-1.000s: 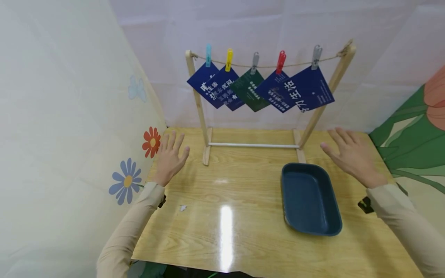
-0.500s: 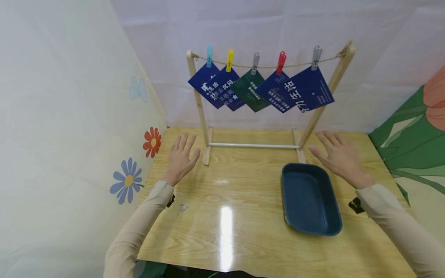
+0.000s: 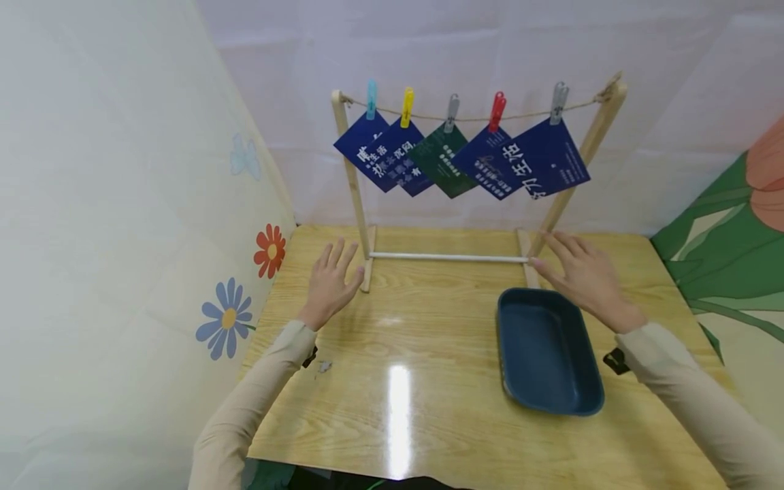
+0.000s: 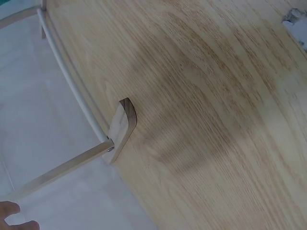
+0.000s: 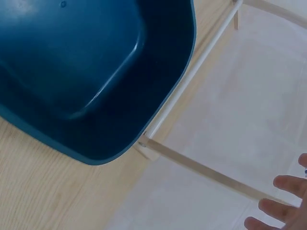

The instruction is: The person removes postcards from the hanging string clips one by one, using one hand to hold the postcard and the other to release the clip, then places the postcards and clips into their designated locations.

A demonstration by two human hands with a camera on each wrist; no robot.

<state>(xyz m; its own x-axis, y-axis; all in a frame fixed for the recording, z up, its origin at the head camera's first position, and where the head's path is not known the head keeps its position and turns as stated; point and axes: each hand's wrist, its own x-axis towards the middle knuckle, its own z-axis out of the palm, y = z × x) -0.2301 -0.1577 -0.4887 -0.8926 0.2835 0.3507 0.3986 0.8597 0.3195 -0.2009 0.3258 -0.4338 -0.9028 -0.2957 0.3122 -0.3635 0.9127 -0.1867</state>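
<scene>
My left hand (image 3: 331, 286) hovers over the table with fingers spread, just beside the left foot of a wooden rack (image 3: 358, 204); it holds nothing. My right hand (image 3: 584, 279), also empty with straight fingers, is above the far right corner of a blue plastic basin (image 3: 545, 354) and overlaps the rack's right post. Along the rack's twine (image 3: 478, 120) several square cards hang by a corner: dark blue ones (image 3: 551, 160) and one green card (image 3: 450, 163). Light blue (image 3: 371, 100), yellow (image 3: 407, 107), red (image 3: 497, 112) and grey clothespins (image 3: 452, 113) grip them.
A white rod (image 3: 447, 257) joins the rack's feet low over the wooden table (image 3: 343, 422). White cloth hangs behind. Decorated walls with flowers (image 3: 229, 318) stand at both sides. A small whitish patch (image 3: 324, 366) marks the table at left.
Both hands have moved inward: the left one to the right toward the rack's left foot, the right one to the left toward the rack's right post. Rack, cards and basin stay put.
</scene>
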